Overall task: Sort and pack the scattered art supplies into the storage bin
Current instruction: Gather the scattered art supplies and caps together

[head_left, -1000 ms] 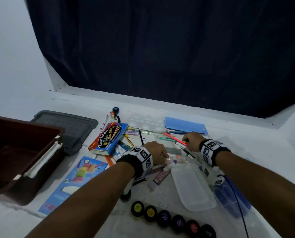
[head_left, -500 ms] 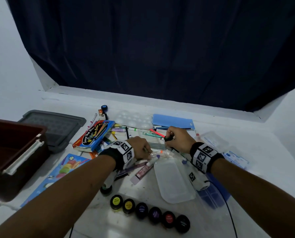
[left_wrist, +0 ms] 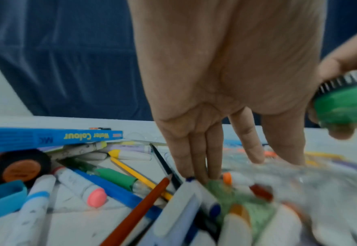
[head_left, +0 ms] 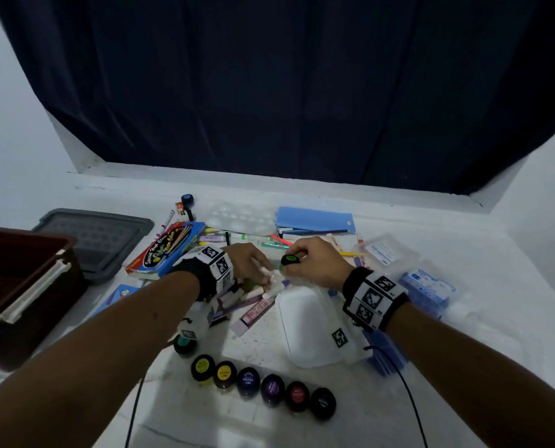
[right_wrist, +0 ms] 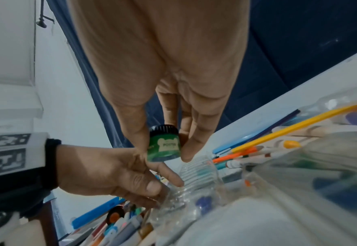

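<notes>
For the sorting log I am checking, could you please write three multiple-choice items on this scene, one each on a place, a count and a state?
1. Where does the dark red plastic storage bin stand?
A. at the table's left edge
B. at the far right
C. under the blue folder

2. How many black-lidded round paint pots stand in the near row?
A. three
B. six
C. nine

3. What is the right hand doing?
A. lying flat on the table
B. pinching a small green paint pot with a black ribbed lid
C. gripping a pencil

Answers: 1 A, the head view shows the bin left of the grey lid; 2 B, six lids count along the row; 3 B, the right wrist view shows thumb and fingers pinching the pot.
</notes>
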